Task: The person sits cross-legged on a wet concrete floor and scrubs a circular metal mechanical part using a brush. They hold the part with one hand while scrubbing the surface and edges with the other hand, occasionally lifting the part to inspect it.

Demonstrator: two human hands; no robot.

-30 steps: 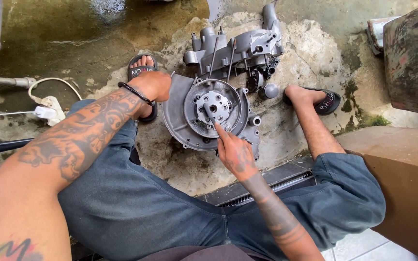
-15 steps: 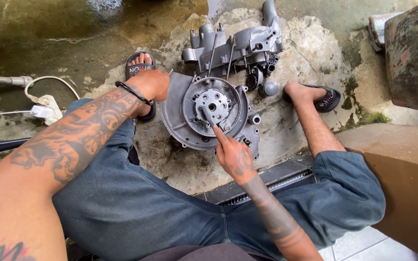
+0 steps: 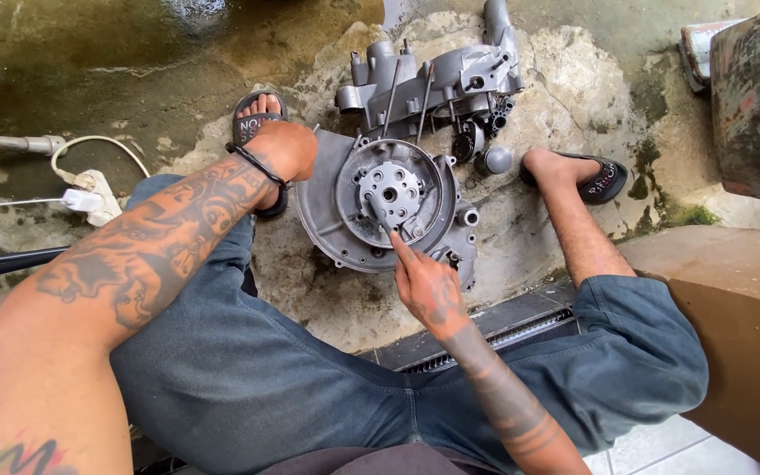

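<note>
My right hand point(image 3: 428, 286) sits just below the round grey engine casing point(image 3: 380, 207), forefinger stretched out, the other fingers curled around a thin metal tool point(image 3: 382, 215). The tool's far end rests at the lower edge of the pale perforated hub point(image 3: 390, 192) in the middle of the casing's circular recess. My left hand point(image 3: 288, 148) is closed over the casing's upper left rim, fingers wrapped behind the edge so I cannot see their tips; a dark band point(image 3: 257, 167) circles that wrist.

The casing lies flat on rough, stained concrete ground point(image 3: 529, 220) between my two feet. Two long studs point(image 3: 406, 101) rise from its upper part and cross in front of the second grey engine block point(image 3: 437, 79) lying just beyond, touching or nearly touching the casing's top edge. A small rounded grey cap point(image 3: 496, 160) rests beside the block, near my right foot in a black sandal point(image 3: 595, 180). My left foot, in another black sandal point(image 3: 257, 119), is partly hidden behind my left wrist.

Out to the left, well apart, a white power strip point(image 3: 90, 198) with its cord lies on the wet floor beside a grey pipe point(image 3: 10, 142). A metal floor grate point(image 3: 485, 330) runs under my right forearm. To the right stands a brown block point(image 3: 723, 308), and above it a dark weathered stump point(image 3: 758, 97).
</note>
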